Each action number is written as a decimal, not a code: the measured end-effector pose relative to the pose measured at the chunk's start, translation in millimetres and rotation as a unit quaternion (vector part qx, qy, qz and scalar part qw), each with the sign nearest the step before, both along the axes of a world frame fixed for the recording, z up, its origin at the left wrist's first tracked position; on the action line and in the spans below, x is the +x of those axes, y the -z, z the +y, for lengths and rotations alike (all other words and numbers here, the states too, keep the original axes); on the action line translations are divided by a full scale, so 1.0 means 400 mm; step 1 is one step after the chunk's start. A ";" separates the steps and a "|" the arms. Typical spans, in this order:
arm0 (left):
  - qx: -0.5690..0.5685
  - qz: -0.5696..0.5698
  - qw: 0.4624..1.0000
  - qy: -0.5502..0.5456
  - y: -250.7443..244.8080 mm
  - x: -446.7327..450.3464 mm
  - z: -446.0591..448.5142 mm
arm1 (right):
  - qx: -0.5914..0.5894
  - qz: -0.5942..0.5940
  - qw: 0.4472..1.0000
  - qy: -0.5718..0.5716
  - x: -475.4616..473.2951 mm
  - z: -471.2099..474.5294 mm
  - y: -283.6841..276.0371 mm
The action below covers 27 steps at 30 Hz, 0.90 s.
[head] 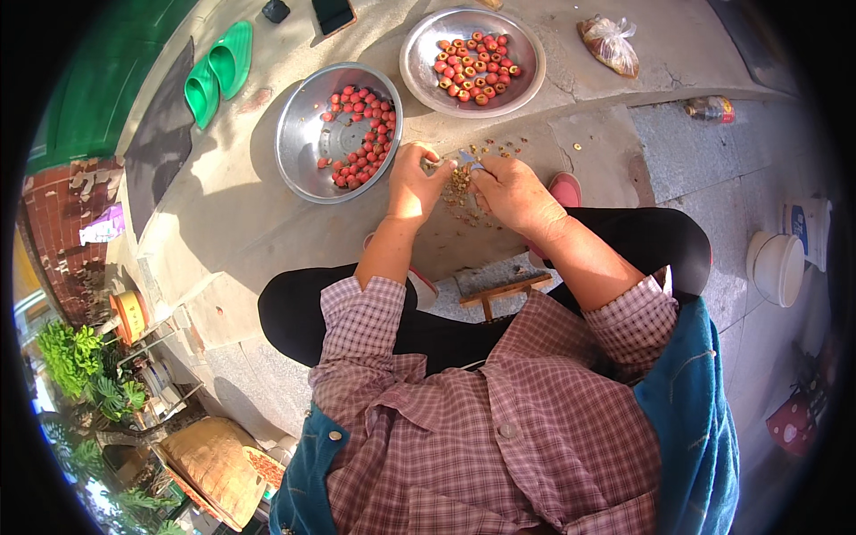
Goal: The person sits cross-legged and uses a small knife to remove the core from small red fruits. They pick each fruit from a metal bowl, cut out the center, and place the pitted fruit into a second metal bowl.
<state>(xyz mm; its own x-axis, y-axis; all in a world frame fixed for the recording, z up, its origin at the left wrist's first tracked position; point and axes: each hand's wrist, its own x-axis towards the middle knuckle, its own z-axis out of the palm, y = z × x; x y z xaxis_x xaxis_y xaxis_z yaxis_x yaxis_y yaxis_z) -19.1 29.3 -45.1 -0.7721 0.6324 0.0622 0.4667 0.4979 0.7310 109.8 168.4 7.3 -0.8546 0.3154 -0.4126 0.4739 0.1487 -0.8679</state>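
Note:
My left hand (pixel 416 180) is raised just right of a metal bowl of whole red hawthorn-like fruits (pixel 287 144), its thumb and forefinger close together; whether something small lies between them I cannot tell. In my right hand (pixel 511 190) is a small tool with a bluish metal blade (pixel 466 157), pointing toward my left fingertips. Below both hands a pile of fruit scraps (pixel 459 184) lies on the concrete. A second metal bowl (pixel 414 60), farther away, holds red fruits, many with hollowed centres.
Green slippers (pixel 231 60) and a phone (pixel 334 15) lie beyond the left bowl. A tied plastic bag (pixel 610 47) and a bottle (pixel 710 109) are at the far right. A white bucket (pixel 776 267) stands at right. Between my legs shows a wooden stool (pixel 505 289).

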 end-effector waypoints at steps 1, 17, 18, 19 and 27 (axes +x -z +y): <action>0.003 0.000 1.000 0.013 0.012 -0.001 -0.006 | -0.001 0.004 1.000 -0.004 0.000 -0.003 0.002; 0.090 -0.027 0.988 -0.118 0.086 -0.199 -0.033 | -0.068 0.026 0.997 0.008 -0.008 -0.025 -0.030; 0.064 -0.028 0.987 -0.142 0.105 -0.237 -0.054 | -0.062 0.030 0.998 0.004 -0.007 -0.025 -0.032; 0.038 -0.036 0.984 -0.168 0.123 -0.276 -0.076 | -0.061 0.036 0.997 -0.001 -0.007 -0.024 -0.033; -0.141 -0.032 0.968 -0.207 0.263 -0.390 -0.165 | -0.046 0.065 0.997 -0.001 -0.011 -0.032 -0.039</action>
<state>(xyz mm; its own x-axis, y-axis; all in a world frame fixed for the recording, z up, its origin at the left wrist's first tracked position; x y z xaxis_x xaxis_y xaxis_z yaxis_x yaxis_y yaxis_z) -175.0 -36.8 -150.3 -0.9594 0.2534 -0.1237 0.1436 0.8165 0.5591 105.2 155.5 22.8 -0.9035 0.2797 -0.3248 0.3559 0.0673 -0.9321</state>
